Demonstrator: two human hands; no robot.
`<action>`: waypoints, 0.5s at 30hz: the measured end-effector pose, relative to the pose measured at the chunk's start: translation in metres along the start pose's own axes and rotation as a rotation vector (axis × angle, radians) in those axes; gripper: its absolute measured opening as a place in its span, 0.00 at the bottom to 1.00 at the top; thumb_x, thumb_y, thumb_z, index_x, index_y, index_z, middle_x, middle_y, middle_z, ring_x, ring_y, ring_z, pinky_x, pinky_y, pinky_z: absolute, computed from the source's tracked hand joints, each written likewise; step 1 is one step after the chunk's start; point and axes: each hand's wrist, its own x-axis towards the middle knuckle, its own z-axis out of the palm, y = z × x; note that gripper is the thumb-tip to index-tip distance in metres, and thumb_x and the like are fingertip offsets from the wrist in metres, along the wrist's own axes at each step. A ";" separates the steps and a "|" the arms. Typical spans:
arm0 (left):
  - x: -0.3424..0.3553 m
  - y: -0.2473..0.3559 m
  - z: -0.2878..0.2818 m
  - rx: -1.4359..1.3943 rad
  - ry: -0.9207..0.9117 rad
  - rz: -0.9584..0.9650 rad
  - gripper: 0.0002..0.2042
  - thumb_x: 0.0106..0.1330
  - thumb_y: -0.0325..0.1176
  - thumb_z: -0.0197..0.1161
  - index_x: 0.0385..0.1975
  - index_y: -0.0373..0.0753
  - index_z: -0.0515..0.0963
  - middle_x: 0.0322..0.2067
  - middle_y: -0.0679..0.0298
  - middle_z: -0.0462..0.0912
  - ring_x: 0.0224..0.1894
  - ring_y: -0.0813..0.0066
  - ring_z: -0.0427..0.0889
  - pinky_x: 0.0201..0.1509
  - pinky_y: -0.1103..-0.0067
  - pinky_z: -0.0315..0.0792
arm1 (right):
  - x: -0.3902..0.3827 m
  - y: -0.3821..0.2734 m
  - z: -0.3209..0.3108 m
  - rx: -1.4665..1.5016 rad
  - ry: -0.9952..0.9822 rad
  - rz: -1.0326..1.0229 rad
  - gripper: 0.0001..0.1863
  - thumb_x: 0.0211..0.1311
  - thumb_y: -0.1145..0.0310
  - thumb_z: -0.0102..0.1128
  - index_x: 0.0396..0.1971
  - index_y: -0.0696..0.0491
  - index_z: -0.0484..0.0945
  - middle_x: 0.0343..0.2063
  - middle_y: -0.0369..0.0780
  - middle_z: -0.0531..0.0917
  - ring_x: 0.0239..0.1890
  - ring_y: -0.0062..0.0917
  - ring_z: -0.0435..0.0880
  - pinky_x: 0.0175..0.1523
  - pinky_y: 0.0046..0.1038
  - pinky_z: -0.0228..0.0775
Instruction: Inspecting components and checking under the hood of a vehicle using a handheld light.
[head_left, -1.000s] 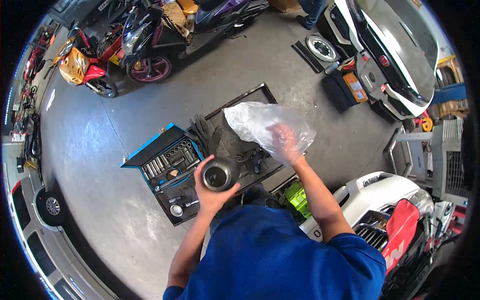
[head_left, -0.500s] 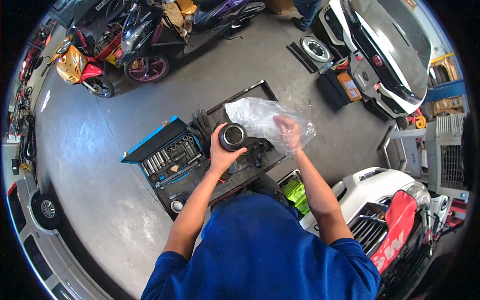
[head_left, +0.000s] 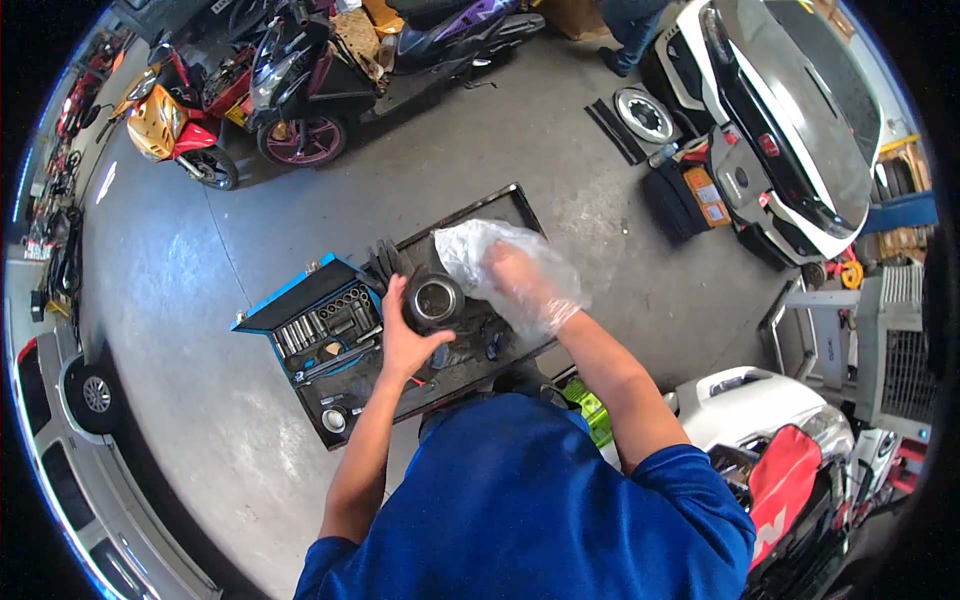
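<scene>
My left hand (head_left: 404, 342) is open beside a black round part (head_left: 436, 300) with a metal-rimmed opening facing up. Thumb and fingers are spread around its near-left side; whether they still touch it is hard to tell. The part appears to stand on the black tray (head_left: 517, 200). My right hand (head_left: 520, 275) is inside a clear plastic bag (head_left: 465, 245), blurred by motion, so its fingers cannot be made out. The bag lies over the tray's right side and reaches to my wrist. Dark gloves (head_left: 385, 262) lie beyond the black part.
An open blue socket set case (head_left: 315, 290) with a ratchet stands at the tray's left, and a small round metal-rimmed part (head_left: 334, 419) near its front-left corner. Scooters (head_left: 300, 130) are parked beyond. Cars (head_left: 770, 130) stand on both sides. A person's legs (head_left: 632, 35) show at the far right.
My left hand has lowered the black part toward the tray and spread its fingers. My right hand, in the bag, has moved left toward the part. The whole view has shifted slightly.
</scene>
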 end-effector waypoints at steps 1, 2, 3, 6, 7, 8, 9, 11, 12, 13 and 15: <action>-0.007 0.007 -0.003 0.109 0.089 0.009 0.58 0.38 0.33 0.85 0.71 0.35 0.52 0.67 0.52 0.62 0.69 0.58 0.64 0.72 0.66 0.61 | 0.008 0.002 0.001 -0.048 -0.122 0.019 0.10 0.55 0.74 0.57 0.37 0.54 0.80 0.41 0.51 0.82 0.47 0.44 0.80 0.57 0.41 0.70; -0.020 0.017 -0.003 0.116 0.230 -0.025 0.51 0.42 0.31 0.83 0.68 0.34 0.58 0.62 0.53 0.67 0.65 0.60 0.69 0.68 0.66 0.65 | 0.016 0.002 0.003 0.559 -0.103 0.421 0.09 0.61 0.73 0.52 0.38 0.57 0.80 0.41 0.52 0.82 0.49 0.47 0.80 0.57 0.43 0.70; -0.035 0.029 -0.002 0.144 0.364 -0.033 0.38 0.46 0.26 0.79 0.59 0.33 0.68 0.52 0.56 0.74 0.54 0.62 0.76 0.59 0.70 0.71 | 0.020 0.006 0.003 0.411 -0.065 0.336 0.10 0.62 0.71 0.51 0.38 0.57 0.79 0.41 0.53 0.82 0.49 0.48 0.80 0.56 0.43 0.71; -0.066 0.065 0.011 0.100 0.161 0.155 0.15 0.53 0.22 0.73 0.39 0.36 0.77 0.37 0.57 0.80 0.33 0.70 0.80 0.38 0.76 0.76 | 0.018 0.016 -0.004 0.191 -0.206 0.406 0.17 0.59 0.60 0.61 0.42 0.57 0.79 0.42 0.51 0.81 0.50 0.46 0.79 0.57 0.43 0.71; -0.068 0.073 0.024 0.036 -0.075 0.005 0.14 0.54 0.27 0.75 0.38 0.36 0.78 0.38 0.56 0.82 0.38 0.69 0.83 0.44 0.75 0.78 | 0.016 0.016 -0.007 0.209 -0.255 0.417 0.18 0.58 0.60 0.62 0.43 0.57 0.79 0.43 0.52 0.81 0.50 0.46 0.79 0.57 0.43 0.71; -0.063 0.076 0.040 0.019 -0.258 -0.074 0.18 0.55 0.32 0.76 0.42 0.35 0.78 0.42 0.55 0.82 0.45 0.66 0.84 0.50 0.74 0.78 | 0.010 0.016 -0.012 0.189 -0.225 0.424 0.19 0.57 0.60 0.63 0.44 0.57 0.79 0.44 0.52 0.81 0.51 0.47 0.79 0.57 0.43 0.70; -0.052 0.078 0.066 -0.052 -0.242 -0.086 0.25 0.54 0.36 0.77 0.49 0.36 0.74 0.47 0.55 0.80 0.50 0.64 0.81 0.53 0.73 0.76 | 0.007 0.015 -0.018 0.173 -0.280 0.429 0.19 0.57 0.60 0.63 0.45 0.56 0.79 0.45 0.52 0.81 0.51 0.47 0.80 0.57 0.43 0.71; -0.026 0.076 0.109 0.102 -0.286 0.004 0.31 0.50 0.40 0.80 0.49 0.35 0.68 0.60 0.47 0.68 0.62 0.57 0.72 0.62 0.67 0.71 | 0.001 0.013 -0.031 0.132 -0.272 0.323 0.18 0.58 0.61 0.62 0.46 0.54 0.80 0.47 0.51 0.82 0.51 0.46 0.81 0.55 0.44 0.73; -0.018 0.075 0.129 0.128 -0.279 0.066 0.26 0.51 0.38 0.78 0.42 0.38 0.69 0.61 0.45 0.65 0.61 0.54 0.72 0.63 0.67 0.70 | 0.000 0.013 -0.037 0.126 -0.277 0.256 0.17 0.58 0.61 0.61 0.46 0.52 0.80 0.47 0.51 0.82 0.51 0.45 0.82 0.53 0.44 0.74; -0.012 0.074 0.143 0.130 -0.328 0.022 0.23 0.52 0.36 0.76 0.41 0.37 0.70 0.59 0.46 0.67 0.59 0.55 0.73 0.61 0.67 0.70 | -0.004 0.013 -0.044 0.119 -0.342 0.219 0.17 0.58 0.61 0.61 0.46 0.52 0.80 0.47 0.50 0.82 0.51 0.45 0.82 0.53 0.44 0.74; 0.004 0.071 0.160 0.161 -0.396 0.020 0.17 0.55 0.32 0.73 0.39 0.37 0.72 0.54 0.49 0.71 0.56 0.56 0.75 0.59 0.69 0.71 | -0.007 0.015 -0.054 0.145 -0.373 0.135 0.18 0.58 0.61 0.61 0.46 0.52 0.80 0.47 0.50 0.82 0.51 0.45 0.82 0.53 0.43 0.74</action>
